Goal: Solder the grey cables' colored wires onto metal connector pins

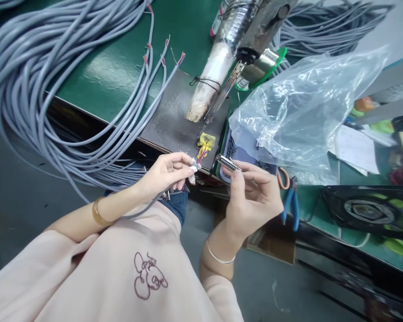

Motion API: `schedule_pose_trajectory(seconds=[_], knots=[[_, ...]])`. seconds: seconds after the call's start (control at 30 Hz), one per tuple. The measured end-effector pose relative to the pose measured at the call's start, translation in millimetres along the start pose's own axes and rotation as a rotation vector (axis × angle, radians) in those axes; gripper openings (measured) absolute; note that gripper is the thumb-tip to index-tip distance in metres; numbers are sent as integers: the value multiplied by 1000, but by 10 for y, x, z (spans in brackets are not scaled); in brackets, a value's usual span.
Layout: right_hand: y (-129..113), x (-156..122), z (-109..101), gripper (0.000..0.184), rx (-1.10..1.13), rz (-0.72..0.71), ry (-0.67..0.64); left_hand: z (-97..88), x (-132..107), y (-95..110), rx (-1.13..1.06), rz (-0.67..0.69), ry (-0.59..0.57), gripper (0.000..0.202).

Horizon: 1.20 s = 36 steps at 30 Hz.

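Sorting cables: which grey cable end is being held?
The one pinched in the left hand, coloured wires bared, beside the right hand's connector; the others lie loose on the bench.

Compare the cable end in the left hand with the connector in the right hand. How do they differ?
The cable end is a grey sheath ending in thin coloured wires; the connector is one rigid, silvery metal bar. The cable end trails a long lead under the left hand; the connector is a short loose piece in the right hand. Both are pinched between fingertips.
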State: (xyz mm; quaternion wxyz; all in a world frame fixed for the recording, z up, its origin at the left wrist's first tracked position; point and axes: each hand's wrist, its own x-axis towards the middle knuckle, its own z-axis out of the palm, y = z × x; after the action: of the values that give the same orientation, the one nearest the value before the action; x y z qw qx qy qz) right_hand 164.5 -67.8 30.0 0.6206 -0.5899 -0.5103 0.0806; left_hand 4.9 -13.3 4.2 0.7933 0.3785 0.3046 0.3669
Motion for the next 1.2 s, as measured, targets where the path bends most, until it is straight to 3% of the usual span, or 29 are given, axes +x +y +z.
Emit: schedule_pose_trajectory(seconds=[0.13, 0.27, 0.43, 0.53, 0.63, 0.73, 0.83, 0.9, 1.0, 1.2], knots=[[37, -43, 62, 7, -146, -63, -94, 0, 71, -22, 40, 15, 6, 25], [84, -53, 116, 4, -156, -42, -193, -3, 100, -52, 183, 149, 49, 15], [104, -45, 165, 5, -148, -5, -221, -6, 96, -57, 457, 310, 96, 7], [99, -32, 165, 5, -80, 72, -225, -4, 85, -36, 444, 250, 63, 8], [100, -25, 159, 9, -4, 153, -254, -5, 76, -11, 221, 91, -17, 21], [112, -38, 165, 10, -26, 177, -258, -7, 68, 18, 111, 20, -39, 26], [121, -52, 173, 10, -61, 84, -136, -3, 63, 54, 156, 19, -4, 20], [118, -44, 171, 19, -93, -25, -75, 3, 62, 74, 193, 37, 15, 16], [95, -4, 161, 26, -203, -157, -113, 12, 65, 77, 243, 80, 17, 13], [66, 31, 158, 21, -361, -264, -195, -2, 71, 19, 337, 155, 26, 10]])
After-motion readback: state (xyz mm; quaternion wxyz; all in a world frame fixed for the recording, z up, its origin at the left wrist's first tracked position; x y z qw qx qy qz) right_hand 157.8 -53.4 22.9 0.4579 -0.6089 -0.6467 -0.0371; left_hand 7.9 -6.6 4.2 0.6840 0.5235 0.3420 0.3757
